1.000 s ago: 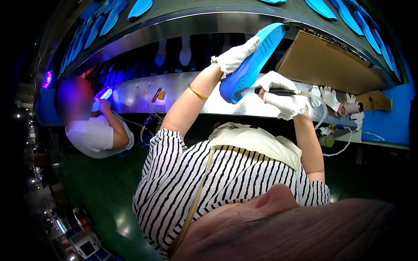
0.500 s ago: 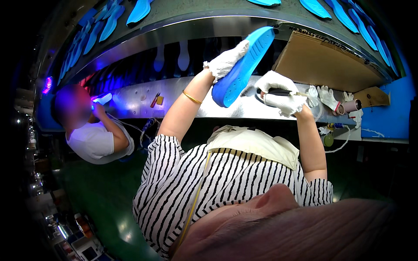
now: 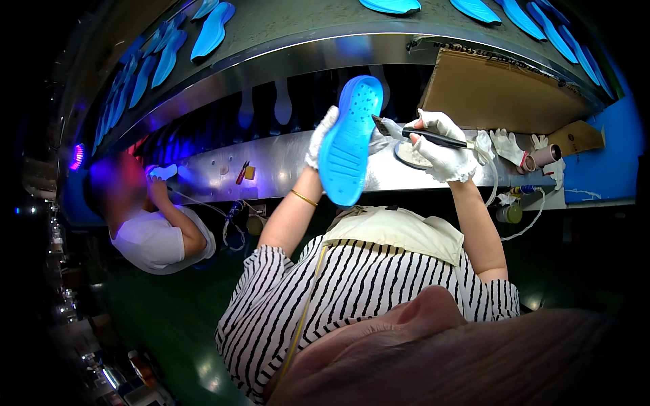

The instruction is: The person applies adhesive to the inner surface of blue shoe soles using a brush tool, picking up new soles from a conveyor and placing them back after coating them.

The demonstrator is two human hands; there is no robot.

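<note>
My gloved left hand [image 3: 320,139] grips a blue shoe sole [image 3: 347,149] by its left edge. The sole stands nearly upright, its dotted and ridged face toward me. In my gloved right hand [image 3: 447,150] is a brush [image 3: 433,138] with a black handle; a pale tube [image 3: 495,177] runs from its rear end. The dark brush head points left, close beside the sole's right edge; whether it touches, I cannot tell. Below the brush, a round dish [image 3: 411,157] with pale contents sits on the metal bench, partly covered by my right hand.
A conveyor [image 3: 291,20] carrying several blue soles runs along the far side. Brown cardboard [image 3: 501,91] leans at the right, near spare gloves [image 3: 506,145] and a spool [image 3: 544,155]. At the left, another person [image 3: 159,230] holds a lit sole. Red-handled pliers [image 3: 242,172] lie on the bench.
My left hand has drawn the sole nearer and turned it from a slant to nearly upright, face toward me. The brush in my right hand has lifted from the dish and points at the sole.
</note>
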